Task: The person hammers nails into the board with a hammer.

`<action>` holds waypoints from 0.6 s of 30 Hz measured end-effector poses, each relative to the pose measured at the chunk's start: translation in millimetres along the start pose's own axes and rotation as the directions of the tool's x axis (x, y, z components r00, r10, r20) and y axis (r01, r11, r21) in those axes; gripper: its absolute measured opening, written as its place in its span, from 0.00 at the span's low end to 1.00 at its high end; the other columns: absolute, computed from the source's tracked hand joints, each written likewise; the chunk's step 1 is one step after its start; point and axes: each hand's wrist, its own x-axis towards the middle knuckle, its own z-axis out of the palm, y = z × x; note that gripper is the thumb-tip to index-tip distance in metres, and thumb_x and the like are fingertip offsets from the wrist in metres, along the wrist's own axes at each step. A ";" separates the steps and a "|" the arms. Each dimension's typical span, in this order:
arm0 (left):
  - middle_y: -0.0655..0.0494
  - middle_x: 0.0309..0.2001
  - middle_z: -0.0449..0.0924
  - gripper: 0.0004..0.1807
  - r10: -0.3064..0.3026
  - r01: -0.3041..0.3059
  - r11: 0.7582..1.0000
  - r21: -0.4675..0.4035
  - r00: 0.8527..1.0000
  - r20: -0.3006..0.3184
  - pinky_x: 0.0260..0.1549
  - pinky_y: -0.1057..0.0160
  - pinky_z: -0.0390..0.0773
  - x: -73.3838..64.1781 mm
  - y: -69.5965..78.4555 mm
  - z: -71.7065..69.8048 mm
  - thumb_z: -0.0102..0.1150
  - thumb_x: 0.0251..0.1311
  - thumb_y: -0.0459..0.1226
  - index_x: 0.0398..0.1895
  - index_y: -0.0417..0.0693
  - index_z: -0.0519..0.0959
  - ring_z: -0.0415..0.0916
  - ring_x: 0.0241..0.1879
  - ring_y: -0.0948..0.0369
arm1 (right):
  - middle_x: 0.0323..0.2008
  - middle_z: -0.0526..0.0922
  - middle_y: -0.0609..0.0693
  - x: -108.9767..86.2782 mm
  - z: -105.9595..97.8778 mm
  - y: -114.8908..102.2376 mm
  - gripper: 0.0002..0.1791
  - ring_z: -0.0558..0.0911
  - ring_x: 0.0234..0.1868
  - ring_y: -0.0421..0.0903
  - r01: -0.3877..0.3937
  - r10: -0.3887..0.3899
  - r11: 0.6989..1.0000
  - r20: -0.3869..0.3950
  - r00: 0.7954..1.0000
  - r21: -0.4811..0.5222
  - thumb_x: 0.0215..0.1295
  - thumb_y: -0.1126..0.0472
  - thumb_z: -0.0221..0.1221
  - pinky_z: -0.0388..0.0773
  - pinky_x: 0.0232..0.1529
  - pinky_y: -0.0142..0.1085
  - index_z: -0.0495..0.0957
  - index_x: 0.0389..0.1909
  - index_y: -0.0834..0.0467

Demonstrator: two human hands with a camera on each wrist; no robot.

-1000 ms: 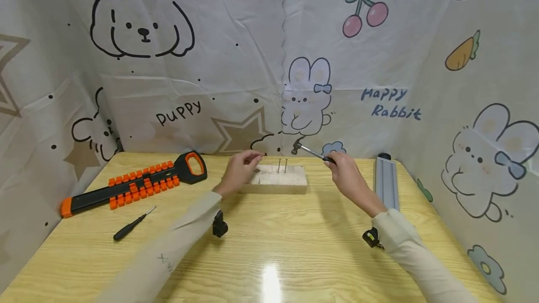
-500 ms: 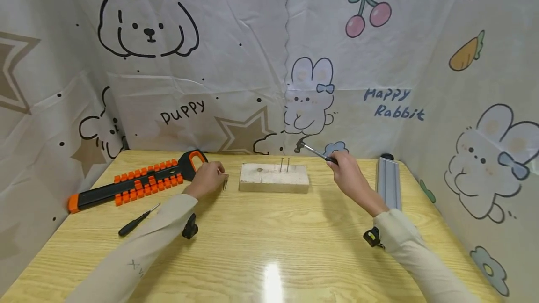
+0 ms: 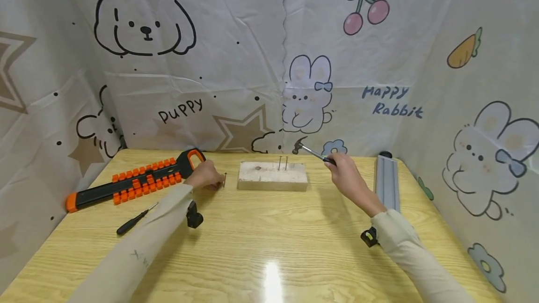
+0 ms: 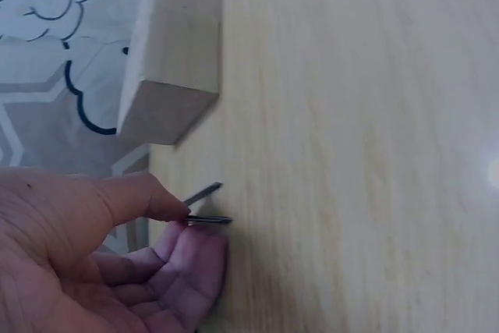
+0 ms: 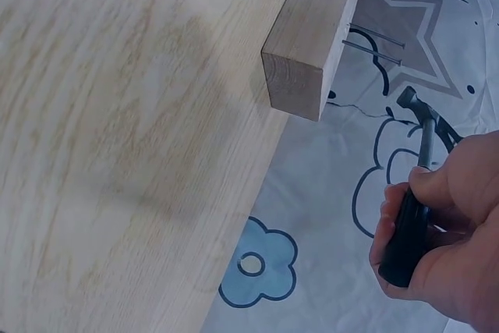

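Low over the bench (image 3: 269,233), the left hand (image 3: 205,175) has nails (image 4: 209,219), at least two of them, pinched between its fingertips! Near those fingers, over to their right, a wooden block (image 3: 272,184) lies flat, untouched, and up from its top stand two more nails (image 5: 374,53), side by side, a little toward the right fingers. And there's the right hand (image 3: 344,172), fingers wrapped round a hammer (image 5: 405,246), its head out to their left, raised, apart from the block! Left of the left fingers: a screwdriver (image 3: 130,224) and a black-and-orange rack (image 3: 94,194). Right of the right fingers, a grey case (image 3: 386,181).
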 end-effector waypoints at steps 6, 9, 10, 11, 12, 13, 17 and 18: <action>0.40 0.29 0.87 0.11 0.158 -0.171 0.980 -0.106 0.979 -0.127 0.31 0.60 0.86 -1.2 6.2 -2.1 0.59 0.70 0.29 0.29 0.31 0.82 0.85 0.27 0.52 | 0.39 0.81 0.65 1.7 -0.4 -0.4 0.08 0.77 0.36 0.56 -0.005 0.005 1.000 -0.016 1.000 -0.011 0.78 0.71 0.56 0.76 0.34 0.46 0.79 0.46 0.74; 0.35 0.40 0.87 0.07 0.250 -0.293 0.940 -0.174 0.940 -0.233 0.40 0.52 0.89 -0.1 17.7 3.7 0.60 0.73 0.28 0.45 0.30 0.82 0.88 0.38 0.45 | 0.39 0.82 0.65 2.8 0.8 0.0 0.08 0.77 0.36 0.55 0.006 -0.006 1.000 -0.018 1.000 -0.005 0.78 0.71 0.56 0.76 0.35 0.46 0.79 0.46 0.73; 0.34 0.42 0.86 0.08 0.257 -0.313 0.926 -0.210 0.932 -0.255 0.43 0.49 0.89 0.5 22.9 6.7 0.61 0.72 0.28 0.47 0.29 0.82 0.87 0.40 0.43 | 0.39 0.82 0.65 3.1 1.3 -0.2 0.08 0.77 0.36 0.55 0.011 -0.011 1.000 -0.015 1.000 -0.004 0.78 0.71 0.56 0.76 0.35 0.45 0.79 0.46 0.73; 0.33 0.44 0.86 0.09 0.260 -0.329 0.913 -0.240 0.925 -0.277 0.45 0.47 0.88 1.3 28.3 10.2 0.61 0.72 0.27 0.49 0.28 0.81 0.87 0.42 0.43 | 0.39 0.82 0.65 3.3 1.9 -0.3 0.08 0.77 0.36 0.55 0.018 -0.018 1.000 -0.014 1.000 -0.003 0.78 0.71 0.56 0.76 0.35 0.45 0.80 0.46 0.73; 0.34 0.44 0.86 0.10 0.266 -0.344 0.905 -0.248 0.916 -0.300 0.45 0.47 0.88 2.4 34.1 14.2 0.62 0.72 0.28 0.50 0.28 0.81 0.87 0.42 0.43 | 0.39 0.81 0.65 3.5 2.4 -0.6 0.08 0.77 0.36 0.55 0.025 -0.025 1.000 -0.013 1.000 -0.003 0.78 0.71 0.56 0.76 0.35 0.45 0.80 0.46 0.73; 0.33 0.45 0.86 0.11 0.275 -0.360 0.897 -0.257 0.909 -0.314 0.46 0.46 0.88 3.0 40.1 18.1 0.62 0.72 0.28 0.52 0.27 0.82 0.87 0.42 0.43 | 0.39 0.81 0.65 3.8 2.8 -0.9 0.08 0.77 0.35 0.54 0.029 -0.029 1.000 -0.011 1.000 0.001 0.78 0.70 0.56 0.76 0.35 0.45 0.79 0.47 0.73; 0.35 0.45 0.87 0.11 0.296 -0.396 0.867 -0.304 0.898 -0.327 0.46 0.48 0.88 9.1 60.0 37.6 0.64 0.71 0.29 0.52 0.29 0.84 0.88 0.42 0.46 | 0.40 0.82 0.64 4.7 3.4 -3.2 0.08 0.78 0.37 0.56 0.045 -0.045 0.999 -0.028 0.999 -0.003 0.78 0.70 0.56 0.77 0.36 0.47 0.79 0.48 0.72; 0.36 0.46 0.88 0.12 0.299 -0.400 0.857 -0.323 0.899 -0.320 0.47 0.47 0.87 10.9 63.8 42.8 0.64 0.71 0.30 0.52 0.30 0.84 0.87 0.42 0.46 | 0.40 0.82 0.64 4.9 3.3 -3.9 0.08 0.78 0.37 0.56 0.048 -0.048 0.999 -0.033 0.998 -0.004 0.78 0.70 0.56 0.77 0.37 0.48 0.79 0.48 0.72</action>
